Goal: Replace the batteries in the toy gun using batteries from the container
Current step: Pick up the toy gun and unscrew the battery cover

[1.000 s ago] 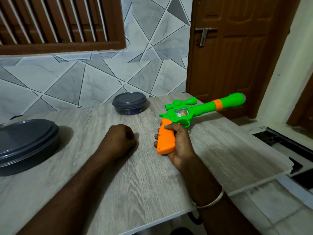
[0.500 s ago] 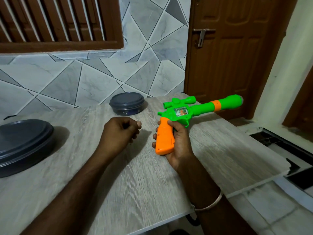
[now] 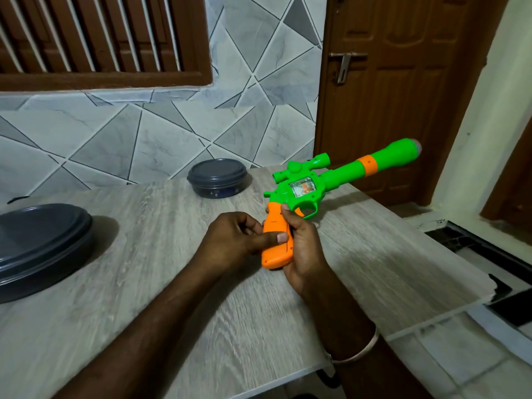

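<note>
The left hand (image 3: 233,240), a loose fist over the tabletop (image 3: 172,298) a moment earlier, now meets the toy gun (image 3: 305,191), thumb pressing the orange grip, fingers curled at its edge. The right hand (image 3: 302,249) still clasps that grip, holding the gun above the tabletop. The small lidded container (image 3: 217,180) sits behind, unmoved.

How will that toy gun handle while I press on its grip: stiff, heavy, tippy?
The toy gun looks like moulded plastic, so probably stiff and light. Its long barrel juts far past the grip in the right hand, so it may dip nose-down. The thumb of the left hand may slip on the glossy grip.
</note>
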Available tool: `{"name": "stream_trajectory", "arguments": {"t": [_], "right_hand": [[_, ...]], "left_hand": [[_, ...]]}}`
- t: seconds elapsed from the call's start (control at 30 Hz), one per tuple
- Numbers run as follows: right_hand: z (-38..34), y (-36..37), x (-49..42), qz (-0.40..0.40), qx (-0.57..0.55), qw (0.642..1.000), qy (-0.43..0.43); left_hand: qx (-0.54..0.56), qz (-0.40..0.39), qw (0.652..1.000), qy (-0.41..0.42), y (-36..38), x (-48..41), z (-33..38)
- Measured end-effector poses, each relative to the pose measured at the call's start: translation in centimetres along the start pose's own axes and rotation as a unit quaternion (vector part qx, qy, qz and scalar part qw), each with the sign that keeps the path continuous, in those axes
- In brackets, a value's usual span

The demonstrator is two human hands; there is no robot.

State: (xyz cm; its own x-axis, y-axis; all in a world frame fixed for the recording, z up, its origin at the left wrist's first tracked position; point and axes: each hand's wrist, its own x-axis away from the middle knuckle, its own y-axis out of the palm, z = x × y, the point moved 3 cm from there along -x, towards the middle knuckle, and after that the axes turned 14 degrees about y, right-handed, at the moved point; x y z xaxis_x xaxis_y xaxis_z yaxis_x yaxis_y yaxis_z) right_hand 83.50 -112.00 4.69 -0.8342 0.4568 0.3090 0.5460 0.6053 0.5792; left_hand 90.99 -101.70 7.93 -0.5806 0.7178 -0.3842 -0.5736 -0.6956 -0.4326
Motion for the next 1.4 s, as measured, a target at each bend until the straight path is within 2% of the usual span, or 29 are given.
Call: {"name": "stream_trajectory", "arguments": {"t": [0.3,0.83,1.1,1.2,1.4], "right_hand": [[-0.3,0.1,0.4,-0.042,-0.004,0.999,-0.006],[-0.3,-0.1,0.1,-0.007,-0.004,1.000,-0.015],[-0.4,-0.4,0.1,0.023,-0.024,0.999,-0.001],[-0.4,-0.4,0.0,0.020,-0.025,0.999,0.002],[-0.4,-0.5,0.0,0.011,-0.021,1.000,-0.001]], "left_hand": [[0.012,-0.016,1.000,-0.014,-0.3,-0.1,0.2],[0.014,-0.009,1.000,-0.014,-0.4,-0.2,-0.1],[0.088,0.118,0.989,-0.014,-3.3,-0.4,-0.9],[0.051,0.139,0.989,-0.012,-4.4,-0.5,-1.7],[-0.083,0.070,0.994,-0.026,-3.8,-0.8,-3.0]]}}
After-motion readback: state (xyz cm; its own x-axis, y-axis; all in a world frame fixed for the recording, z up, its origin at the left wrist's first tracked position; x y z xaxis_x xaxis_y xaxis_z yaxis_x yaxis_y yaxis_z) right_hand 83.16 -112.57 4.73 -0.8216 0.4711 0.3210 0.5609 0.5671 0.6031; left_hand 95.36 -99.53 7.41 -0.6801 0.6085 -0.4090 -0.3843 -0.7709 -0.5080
